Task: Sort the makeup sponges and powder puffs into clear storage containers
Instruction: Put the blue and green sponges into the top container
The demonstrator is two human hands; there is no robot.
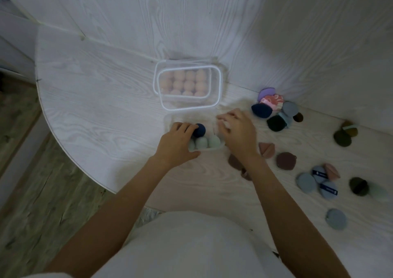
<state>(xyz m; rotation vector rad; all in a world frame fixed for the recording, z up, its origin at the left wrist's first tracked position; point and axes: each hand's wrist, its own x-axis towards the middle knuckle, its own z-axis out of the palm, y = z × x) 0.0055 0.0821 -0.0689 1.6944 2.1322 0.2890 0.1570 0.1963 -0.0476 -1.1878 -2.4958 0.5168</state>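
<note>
Two hands at a small clear container of sponges on a white wood-grain table

Head view: the left hand (177, 140) curls its fingers round a dark navy sponge (199, 130), rounded and matte, at the far left of the near clear container (214, 148), a shallow transparent plastic box; which way the sponge's long axis runs cannot be told. Three pale mint sponges (204, 142), smooth and egg-shaped, stand side by side along the box's near wall, rounded ends up. The right hand (238, 133) rests over the box's right edge with bent fingers; whether it grips anything cannot be told. Farther back sits a larger clear container (219, 90) with rounded corners, holding peach sponges (187, 82) in neat rows. To the right, soft flat powder puffs (306, 184), round and teardrop-shaped, in blue, brown, green and purple, lie scattered on the table (95, 107)
</note>
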